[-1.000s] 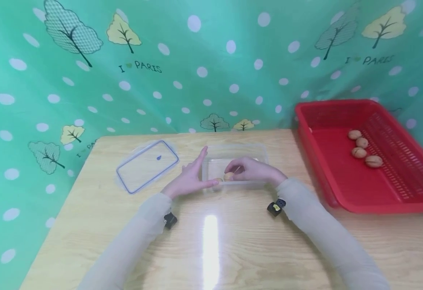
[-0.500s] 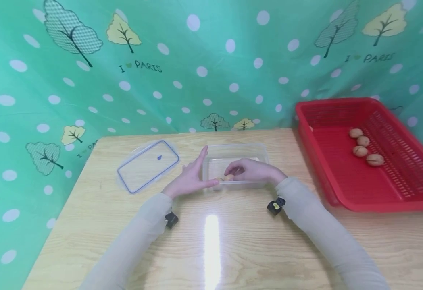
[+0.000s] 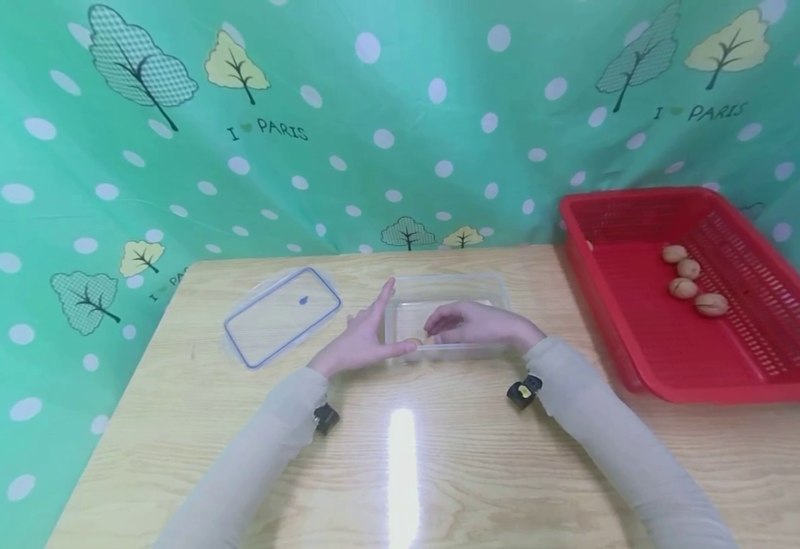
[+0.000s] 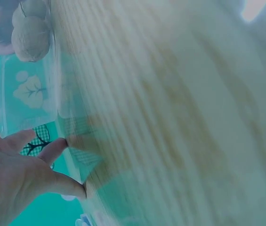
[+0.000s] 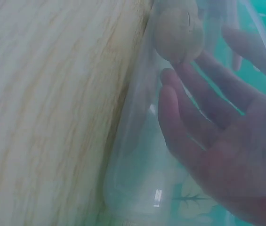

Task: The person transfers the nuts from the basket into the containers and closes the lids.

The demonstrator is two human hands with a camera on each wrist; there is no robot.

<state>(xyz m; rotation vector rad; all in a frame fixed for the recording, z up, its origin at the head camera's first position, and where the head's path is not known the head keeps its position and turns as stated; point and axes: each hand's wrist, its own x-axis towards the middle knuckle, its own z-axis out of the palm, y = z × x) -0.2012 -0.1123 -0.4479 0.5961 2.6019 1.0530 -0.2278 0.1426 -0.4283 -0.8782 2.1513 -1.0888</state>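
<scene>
A clear plastic food container (image 3: 468, 353) stands on the table between my hands. My left hand (image 3: 361, 339) is spread at its left end, fingers along the outside and thumb at the near left corner. My right hand (image 3: 471, 323) reaches inside, palm down and fingers bent slightly. Through the wall in the right wrist view, its fingertips (image 5: 184, 68) touch a walnut (image 5: 177, 33), while the thumb stays apart from it. A second walnut is partly hidden behind that one. The left wrist view shows both, the nearer walnut (image 4: 30, 40) against the container's side.
A clear lid with a blue seal (image 3: 283, 319) lies on the table at the left. At the right is a red plastic basket (image 3: 667, 347) holding several walnuts (image 3: 682, 287). A green patterned curtain (image 3: 400, 99) hangs behind the table.
The right fingers have loosened around the walnut, which now sits lower at the container's near left corner, close to the other one. My left hand has stayed in place.
</scene>
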